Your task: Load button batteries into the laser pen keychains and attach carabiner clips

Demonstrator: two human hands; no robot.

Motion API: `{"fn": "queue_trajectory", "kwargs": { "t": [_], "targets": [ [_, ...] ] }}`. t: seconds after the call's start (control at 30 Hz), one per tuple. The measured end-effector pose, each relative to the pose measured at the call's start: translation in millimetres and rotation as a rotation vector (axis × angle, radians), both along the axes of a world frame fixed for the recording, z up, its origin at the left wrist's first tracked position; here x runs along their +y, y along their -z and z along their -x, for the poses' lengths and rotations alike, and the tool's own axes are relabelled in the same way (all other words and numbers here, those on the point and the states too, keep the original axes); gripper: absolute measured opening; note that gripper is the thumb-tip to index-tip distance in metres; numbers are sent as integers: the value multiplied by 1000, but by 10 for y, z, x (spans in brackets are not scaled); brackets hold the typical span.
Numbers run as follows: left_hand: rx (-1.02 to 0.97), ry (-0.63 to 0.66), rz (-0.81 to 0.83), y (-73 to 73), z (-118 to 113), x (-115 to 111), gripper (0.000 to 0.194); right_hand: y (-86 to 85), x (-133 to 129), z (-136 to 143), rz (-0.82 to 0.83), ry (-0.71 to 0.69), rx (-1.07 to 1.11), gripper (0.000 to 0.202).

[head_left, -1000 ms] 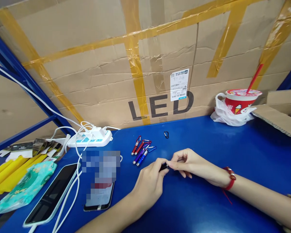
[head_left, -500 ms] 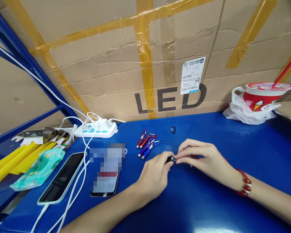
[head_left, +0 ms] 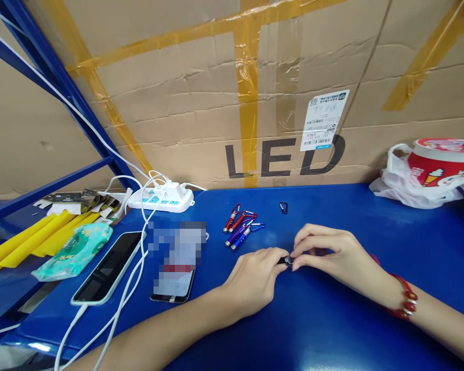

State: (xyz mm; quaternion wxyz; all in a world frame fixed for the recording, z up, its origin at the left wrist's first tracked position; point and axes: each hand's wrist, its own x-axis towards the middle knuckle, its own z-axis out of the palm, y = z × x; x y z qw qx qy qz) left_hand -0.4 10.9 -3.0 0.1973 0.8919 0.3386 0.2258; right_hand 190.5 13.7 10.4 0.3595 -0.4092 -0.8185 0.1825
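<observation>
My left hand (head_left: 255, 281) is closed around a small black cylinder (head_left: 284, 260), whose end shows between thumb and forefinger. The fingertips of my right hand (head_left: 332, 252) pinch at that same end, where a small metallic part shows; its details are too small to tell. Beyond my hands lie several small penlights with carabiner clips: red ones (head_left: 229, 220), a purple one (head_left: 235, 236) and a blue one (head_left: 241, 240). A loose black carabiner (head_left: 283, 207) rests on the blue table (head_left: 332, 206), farther back than my fingers.
To the left are a pixelated phone (head_left: 174, 286), a phone on a cable (head_left: 108, 268), a green packet (head_left: 75, 252), yellow rolls (head_left: 34, 242) and a power strip (head_left: 178, 203). A red cup (head_left: 436, 165) in a white bag stands right; cardboard (head_left: 178, 113) rises behind.
The view has shifted, so most table items appear farther right. My hands still meet at the black cylinder, and less of it shows beyond my left fingers.
</observation>
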Motion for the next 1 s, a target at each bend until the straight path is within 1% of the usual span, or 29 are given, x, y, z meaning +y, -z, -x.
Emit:
{"fn": "queue_trajectory", "kwargs": {
  "t": [0.17, 0.33, 0.5, 0.63, 0.83, 1.0],
  "targets": [
    [69, 31, -40, 36, 7, -2, 17, 3, 19, -15, 105, -16, -75, 30],
    [150, 32, -70, 34, 18, -1, 14, 12, 31, -15, 119, -48, -138, 33],
    [140, 30, -55, 19, 26, 2, 13, -6, 38, -14, 58, -73, -157, 34],
    [134, 34, -63, 21, 30, 3, 8, -52, 17, -8, -2, -104, -199, 38],
    [114, 55, -54, 13, 34, -16, 7, -112, -17, -15, -120, -164, -332, 37],
    [107, 49, -24, 20, 38, -17, 7, -112, -30, -35, -153, -210, -465, 36]
  ]
}}
